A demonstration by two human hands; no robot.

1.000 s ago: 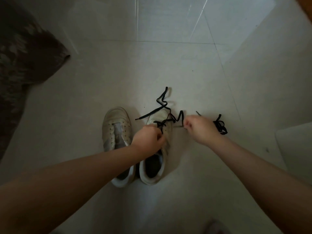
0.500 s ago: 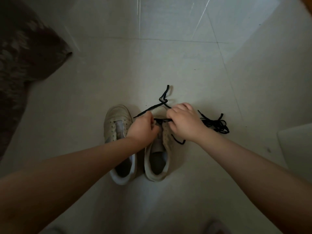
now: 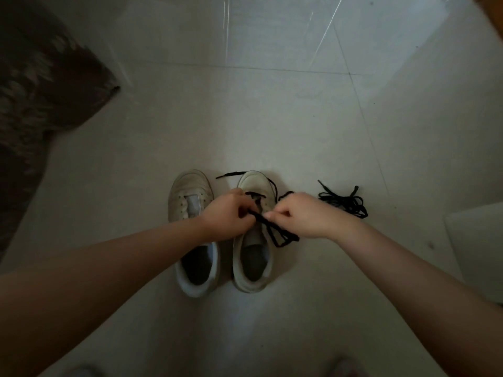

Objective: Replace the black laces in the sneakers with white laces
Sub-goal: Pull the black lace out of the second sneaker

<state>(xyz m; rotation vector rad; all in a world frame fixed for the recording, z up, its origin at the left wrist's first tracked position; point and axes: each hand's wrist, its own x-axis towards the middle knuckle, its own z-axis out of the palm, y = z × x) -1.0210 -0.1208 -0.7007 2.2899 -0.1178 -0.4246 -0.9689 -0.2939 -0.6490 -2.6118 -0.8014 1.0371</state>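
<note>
Pale floor tiles (image 3: 272,118) carry both sneakers side by side. The left sneaker (image 3: 192,213) is already bare, its removed lace (image 3: 344,201) heaped nearby. Over the right sneaker (image 3: 254,257), left hand (image 3: 228,216) and right hand (image 3: 302,216) each pinch the black lace (image 3: 275,229) (partly threaded). Drawing slack evenly, one eyelet at a time, should avoid snags.

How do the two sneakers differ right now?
Left sneaker has bare eyelets and no lace; right sneaker still has a black lace partly threaded. Left sneaker sits untouched; both hands, left hand and right hand, work over the right one, each with a grip on its lace. Shared: off-white, toes pointing away, side by side on the floor.
</note>
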